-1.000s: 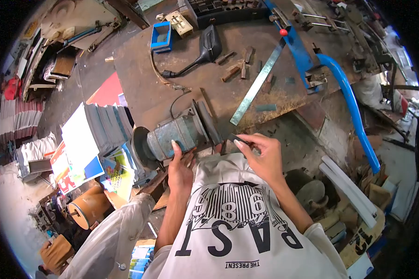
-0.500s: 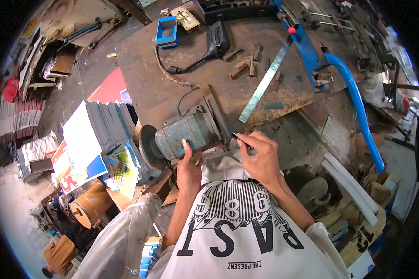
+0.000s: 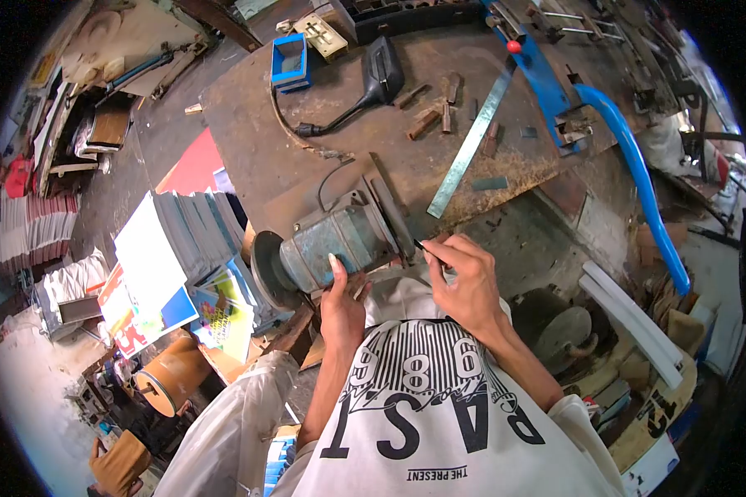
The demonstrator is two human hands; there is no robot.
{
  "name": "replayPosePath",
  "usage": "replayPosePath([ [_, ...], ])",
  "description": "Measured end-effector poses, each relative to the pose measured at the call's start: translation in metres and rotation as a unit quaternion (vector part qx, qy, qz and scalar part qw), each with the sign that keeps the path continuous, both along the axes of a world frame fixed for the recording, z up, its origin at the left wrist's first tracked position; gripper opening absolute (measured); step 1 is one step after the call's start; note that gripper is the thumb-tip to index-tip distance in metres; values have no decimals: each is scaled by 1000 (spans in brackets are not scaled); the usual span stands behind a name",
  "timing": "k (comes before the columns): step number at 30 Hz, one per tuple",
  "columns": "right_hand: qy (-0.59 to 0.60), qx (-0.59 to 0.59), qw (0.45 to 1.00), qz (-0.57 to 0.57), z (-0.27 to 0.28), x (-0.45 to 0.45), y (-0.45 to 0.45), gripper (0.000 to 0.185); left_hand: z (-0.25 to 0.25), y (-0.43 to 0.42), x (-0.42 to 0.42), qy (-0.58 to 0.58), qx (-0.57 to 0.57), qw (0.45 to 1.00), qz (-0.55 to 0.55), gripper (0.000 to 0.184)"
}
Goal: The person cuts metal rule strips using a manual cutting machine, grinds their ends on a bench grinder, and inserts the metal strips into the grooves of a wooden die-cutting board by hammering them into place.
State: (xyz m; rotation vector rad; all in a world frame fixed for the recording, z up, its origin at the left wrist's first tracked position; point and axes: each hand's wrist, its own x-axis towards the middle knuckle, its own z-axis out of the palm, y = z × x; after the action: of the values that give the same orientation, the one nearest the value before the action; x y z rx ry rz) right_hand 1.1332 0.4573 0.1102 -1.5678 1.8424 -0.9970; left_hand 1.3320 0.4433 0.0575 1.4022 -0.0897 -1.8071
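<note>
A grey-green bench grinder [image 3: 331, 247] with a wheel at each end sits at the near edge of the worn table [image 3: 249, 124]. My left hand [image 3: 342, 311] is against its near side, thumb up on the motor body and fingers apart, partly hidden below it. Just right of the right-hand wheel [image 3: 394, 214], my right hand [image 3: 466, 277] pinches a small dark piece [image 3: 420, 245] between thumb and fingers. The piece's tip points toward the wheel; whether they touch is hard to tell.
Beyond the grinder lie a black mirror [image 3: 382, 73], a blue box [image 3: 291, 63], a metal strip [image 3: 472, 141] and several small metal pieces. A blue-handled cutter [image 3: 634, 178] stands right. Stacked sheets [image 3: 192, 236] are left, white tubes [image 3: 630, 323] lower right.
The view has shifted, so the grinder and table items appear further right than a second ago. My right hand keeps its pinch, now with the dark piece closer to the right-hand wheel.
</note>
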Motion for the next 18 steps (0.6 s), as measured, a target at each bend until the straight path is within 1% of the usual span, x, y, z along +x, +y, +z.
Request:
replayPosePath([
  [5, 26, 7, 1000, 8, 4, 5, -1, 22, -4, 2, 3, 9, -9, 1000, -16, 56],
  [10, 18, 12, 1000, -1, 5, 10, 0, 23, -3, 1, 2, 2, -14, 1000, -27, 58],
  [16, 13, 11, 1000, -6, 0, 14, 5, 25, -7, 3, 1, -16, -11, 999, -28, 66],
  [18, 8, 8, 1000, -9, -4, 14, 6, 25, -8, 4, 1, -39, -16, 998, -34, 72],
])
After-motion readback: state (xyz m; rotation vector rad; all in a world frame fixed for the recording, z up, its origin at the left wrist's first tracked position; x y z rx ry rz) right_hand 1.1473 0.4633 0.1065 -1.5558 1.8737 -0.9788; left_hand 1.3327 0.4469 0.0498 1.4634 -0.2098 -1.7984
